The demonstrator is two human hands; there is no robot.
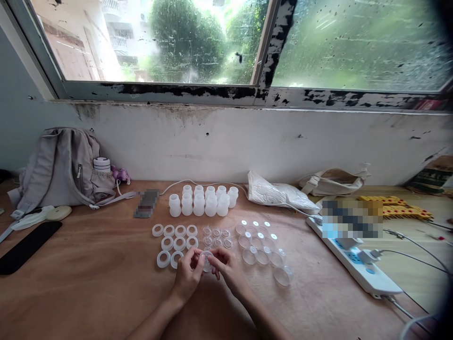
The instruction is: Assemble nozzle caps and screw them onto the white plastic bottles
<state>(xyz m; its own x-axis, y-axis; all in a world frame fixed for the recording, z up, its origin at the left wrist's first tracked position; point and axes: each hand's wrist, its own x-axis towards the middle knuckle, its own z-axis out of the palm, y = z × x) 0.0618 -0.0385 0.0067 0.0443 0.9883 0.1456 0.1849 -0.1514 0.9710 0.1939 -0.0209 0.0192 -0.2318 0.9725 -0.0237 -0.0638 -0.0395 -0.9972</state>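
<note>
Close to the table's near side, my left hand (189, 274) and my right hand (226, 269) meet over a small round translucent plastic piece (207, 262). Fingers of both hands pinch its edge; whether it is one part or two fitted together I cannot tell. Left of my left hand lie rows of whitish screw rings (168, 243), the nearest almost touching it. Just beyond my fingers are several small clear round parts (216, 233), perhaps bottle teats. To the right of my right hand stand rows of clear domed caps (262, 255), one tilted closer to me (282, 276).
Behind the parts stand white plastic bottles (198, 204) in rows. A white plastic package (279, 191) lies at the wall. A power strip (357, 259) with plugs and cables is on the right. On the left are a grey backpack (63, 170) and a black phone-like slab (30, 246).
</note>
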